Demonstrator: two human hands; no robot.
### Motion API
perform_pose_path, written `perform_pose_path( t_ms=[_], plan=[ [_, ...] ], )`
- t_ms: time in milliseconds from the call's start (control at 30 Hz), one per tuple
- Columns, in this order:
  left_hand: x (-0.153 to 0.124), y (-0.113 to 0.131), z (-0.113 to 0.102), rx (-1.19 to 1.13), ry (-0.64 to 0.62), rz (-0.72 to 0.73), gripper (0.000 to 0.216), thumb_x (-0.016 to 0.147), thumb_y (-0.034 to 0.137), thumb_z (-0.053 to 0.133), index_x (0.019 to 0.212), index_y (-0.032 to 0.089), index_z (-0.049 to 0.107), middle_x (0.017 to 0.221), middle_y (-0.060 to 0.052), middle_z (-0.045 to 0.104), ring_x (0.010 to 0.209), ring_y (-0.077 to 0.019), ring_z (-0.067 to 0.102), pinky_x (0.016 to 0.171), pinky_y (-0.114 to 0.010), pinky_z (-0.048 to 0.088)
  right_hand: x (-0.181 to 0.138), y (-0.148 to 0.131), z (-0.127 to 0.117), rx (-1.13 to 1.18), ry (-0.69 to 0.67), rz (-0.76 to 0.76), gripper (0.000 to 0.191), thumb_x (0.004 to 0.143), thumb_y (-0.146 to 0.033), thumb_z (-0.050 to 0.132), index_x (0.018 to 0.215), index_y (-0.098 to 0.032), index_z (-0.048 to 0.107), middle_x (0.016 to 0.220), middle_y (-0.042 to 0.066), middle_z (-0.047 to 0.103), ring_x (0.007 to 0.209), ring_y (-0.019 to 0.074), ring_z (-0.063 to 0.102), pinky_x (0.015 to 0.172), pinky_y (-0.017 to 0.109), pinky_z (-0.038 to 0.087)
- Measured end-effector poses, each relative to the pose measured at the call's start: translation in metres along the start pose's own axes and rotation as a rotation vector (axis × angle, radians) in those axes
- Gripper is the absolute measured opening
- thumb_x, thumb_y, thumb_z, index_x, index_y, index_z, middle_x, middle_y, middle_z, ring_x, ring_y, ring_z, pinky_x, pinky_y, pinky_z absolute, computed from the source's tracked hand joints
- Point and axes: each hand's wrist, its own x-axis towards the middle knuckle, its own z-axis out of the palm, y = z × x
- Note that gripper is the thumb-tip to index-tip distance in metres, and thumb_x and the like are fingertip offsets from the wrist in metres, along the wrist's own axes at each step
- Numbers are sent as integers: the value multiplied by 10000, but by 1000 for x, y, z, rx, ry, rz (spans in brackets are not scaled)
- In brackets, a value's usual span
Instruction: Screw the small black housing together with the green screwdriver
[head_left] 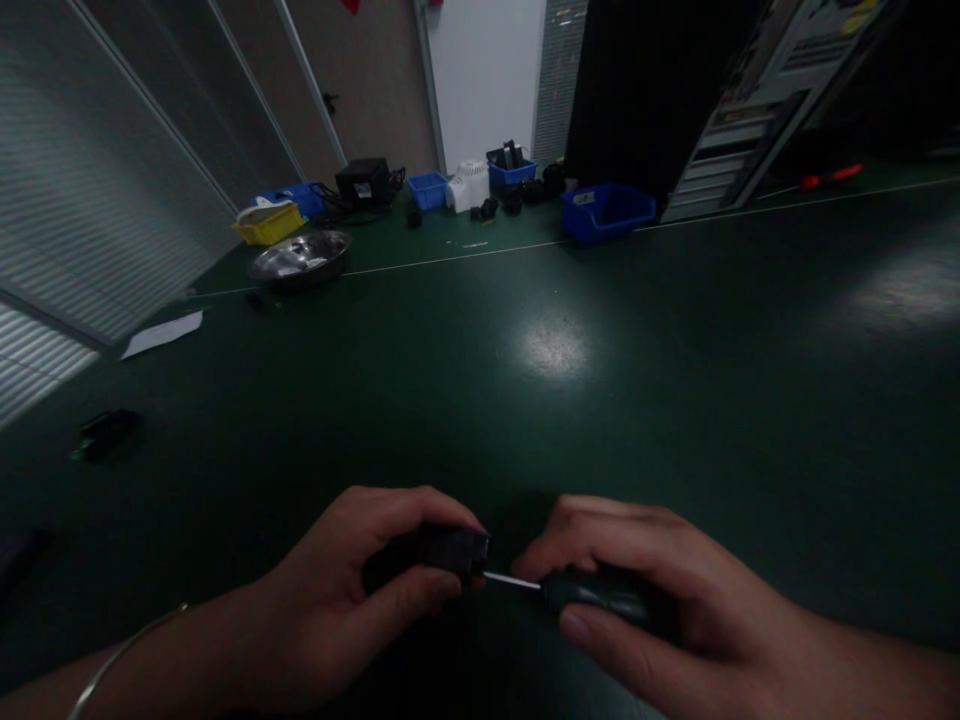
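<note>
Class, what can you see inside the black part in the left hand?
The screwdriver in the right hand reaches the black part's end, its tip not distinguishable. Nothing inside shows: it is dark, and the left hand covers much.

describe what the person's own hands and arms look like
The left hand is gloveless, with a thin, pale, shiny bangle at the wrist; the right hand is gloveless too, with nothing worn in view. No sleeves show on either arm.
</note>
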Motion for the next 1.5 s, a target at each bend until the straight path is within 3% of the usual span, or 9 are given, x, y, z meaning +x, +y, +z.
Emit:
perform_pose_path(
  t_ms=[167, 367, 667, 767, 933, 1133, 1500],
  plan=[
    [-1, 0, 0, 5, -15, -45, 217, 871, 244, 627, 1063, 327, 682, 899, 43, 720, 801, -164, 657, 712, -229, 478, -1, -1, 1, 7, -33, -2, 181, 843, -132, 631, 944, -247, 727, 967, 46, 765, 884, 211, 724, 630, 232, 546],
    [2, 1, -2, -81, -73, -33, 192, 892, 232, 609, 1064, 288, 673, 824, 44, 694, 689, -129, 652, 639, -191, 500, -1, 0, 3, -1, -8, 11, 212, 858, -137, 624, 992, -267, 724, 1001, 39, 762, 932, 214, 716, 651, 235, 545],
    [0, 2, 3, 122, 75, 99, 218, 877, 195, 595, 1068, 272, 666, 936, 3, 746, 824, -186, 679, 720, -249, 511, 2, -1, 1, 9, -13, 17, 214, 841, -128, 616, 982, -254, 717, 899, 23, 753, 728, 178, 713, 612, 234, 541],
    [0, 2, 4, 102, 75, 106, 234, 874, 172, 592, 1073, 280, 656, 907, 14, 740, 787, -175, 679, 673, -235, 505, 1, -1, 0, 8, -22, 16, 214, 833, -114, 608, 970, -234, 721, 870, 28, 749, 681, 174, 704, 598, 239, 542],
    [0, 2, 3, 106, 63, 78, 230, 877, 182, 598, 1075, 283, 660, 937, 12, 743, 812, -179, 682, 702, -242, 504, -2, -1, 3, 0, -22, 28, 219, 847, -128, 615, 1000, -247, 716, 958, 43, 755, 861, 213, 720, 609, 238, 539],
    [0, 3, 3, 91, 32, 73, 207, 892, 201, 579, 1068, 275, 659, 906, 15, 741, 783, -175, 679, 677, -239, 495, 1, -3, 1, 0, -47, 26, 202, 849, -129, 606, 975, -235, 724, 920, 38, 753, 718, 179, 711, 598, 237, 540],
    [1, 3, 3, 94, 57, 56, 232, 878, 184, 599, 1073, 292, 662, 958, 19, 741, 846, -179, 684, 738, -246, 498, 0, -1, 1, -9, -28, 12, 201, 838, -129, 601, 967, -222, 724, 896, 46, 753, 676, 180, 705, 576, 243, 541]
  ],
)
